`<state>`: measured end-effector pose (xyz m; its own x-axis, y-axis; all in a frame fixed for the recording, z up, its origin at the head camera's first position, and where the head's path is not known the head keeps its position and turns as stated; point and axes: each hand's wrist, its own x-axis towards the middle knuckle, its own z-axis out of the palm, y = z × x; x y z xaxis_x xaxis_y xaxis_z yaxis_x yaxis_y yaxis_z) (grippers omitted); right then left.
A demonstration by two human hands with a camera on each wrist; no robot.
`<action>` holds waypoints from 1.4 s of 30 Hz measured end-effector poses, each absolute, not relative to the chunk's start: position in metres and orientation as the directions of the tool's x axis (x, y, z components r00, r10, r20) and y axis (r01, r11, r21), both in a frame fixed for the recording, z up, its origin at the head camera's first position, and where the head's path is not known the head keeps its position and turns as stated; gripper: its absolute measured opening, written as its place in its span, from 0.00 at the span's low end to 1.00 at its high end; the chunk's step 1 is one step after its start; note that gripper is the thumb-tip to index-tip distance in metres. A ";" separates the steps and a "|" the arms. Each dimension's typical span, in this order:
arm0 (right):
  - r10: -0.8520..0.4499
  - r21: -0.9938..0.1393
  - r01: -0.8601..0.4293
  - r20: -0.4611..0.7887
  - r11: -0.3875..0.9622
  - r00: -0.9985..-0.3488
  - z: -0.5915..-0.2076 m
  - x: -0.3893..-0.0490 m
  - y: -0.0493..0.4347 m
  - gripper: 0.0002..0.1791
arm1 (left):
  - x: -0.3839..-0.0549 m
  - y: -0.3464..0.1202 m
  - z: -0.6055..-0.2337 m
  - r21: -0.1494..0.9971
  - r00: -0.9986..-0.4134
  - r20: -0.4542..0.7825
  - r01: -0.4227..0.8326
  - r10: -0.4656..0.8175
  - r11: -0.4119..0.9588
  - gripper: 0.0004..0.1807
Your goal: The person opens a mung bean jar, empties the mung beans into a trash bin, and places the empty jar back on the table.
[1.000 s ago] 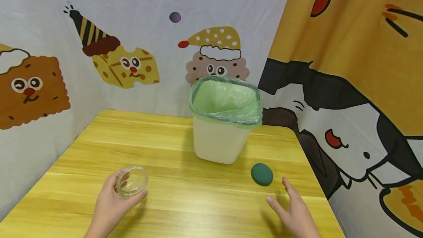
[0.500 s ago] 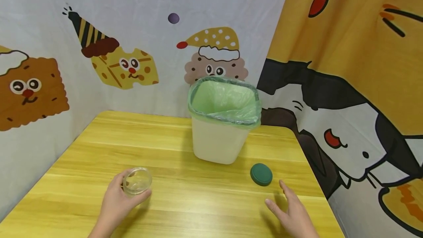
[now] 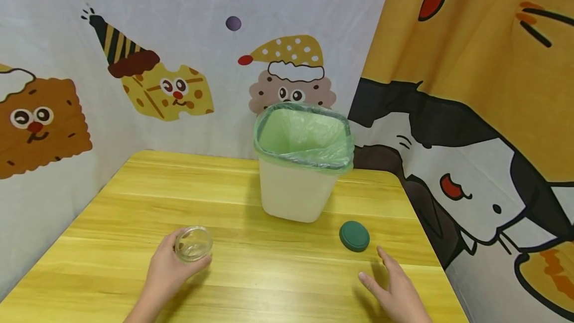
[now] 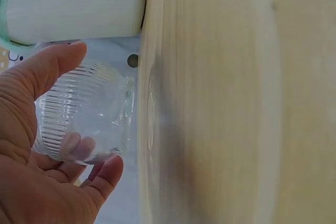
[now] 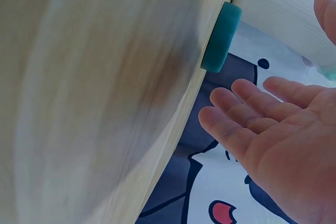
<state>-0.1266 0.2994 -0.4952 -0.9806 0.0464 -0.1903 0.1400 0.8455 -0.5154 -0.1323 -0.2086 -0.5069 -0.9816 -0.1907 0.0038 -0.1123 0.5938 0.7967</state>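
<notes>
My left hand (image 3: pixel 168 268) grips a small clear glass jar (image 3: pixel 194 244) at the left front of the table. Ribbing runs round the jar's wall (image 4: pixel 65 106) in the left wrist view, where thumb and fingers lie on opposite sides of it. The jar is held close over the tabletop; whether it touches is hard to tell. A round dark green lid (image 3: pixel 354 237) lies flat on the right side of the table. Just short of this lid, my right hand (image 3: pixel 396 290) hovers with fingers extended and thumb apart, holding nothing. The right wrist view shows its fingers (image 5: pixel 252 103) beside the lid.
A whitish bin (image 3: pixel 296 191) lined with a green plastic bag (image 3: pixel 309 136) stands toward the back of the wooden table (image 3: pixel 197 183). Curtains (image 3: pixel 188 24) with cartoon prints hang behind the table and along its right side.
My left hand has carried the glass jar a little to the right. My right hand has barely shifted, and the lid and bin stay where they were.
</notes>
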 end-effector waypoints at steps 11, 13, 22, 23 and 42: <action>0.043 -0.516 0.149 -0.211 0.844 -0.976 -0.497 -0.127 0.298 0.60 | -0.134 -0.207 -0.509 0.782 -0.983 -0.043 -0.145 -0.180 0.606 0.60; 0.042 -0.516 0.149 -0.214 0.843 -0.976 -0.497 -0.127 0.297 0.60 | -0.135 -0.207 -0.510 0.776 -0.984 -0.038 -0.140 -0.176 0.615 0.60; 0.021 -0.526 0.136 -0.218 0.839 -0.976 -0.499 -0.128 0.296 0.59 | -0.135 -0.207 -0.511 0.767 -0.983 -0.043 -0.148 -0.180 0.625 0.60; 0.016 -0.526 0.131 -0.217 0.841 -0.976 -0.498 -0.128 0.295 0.59 | -0.135 -0.207 -0.511 0.766 -0.983 -0.045 -0.150 -0.180 0.625 0.60; -0.019 -0.524 0.108 -0.231 0.845 -0.973 -0.499 -0.132 0.293 0.58 | -0.138 -0.206 -0.513 0.768 -0.986 -0.051 -0.142 -0.162 0.625 0.59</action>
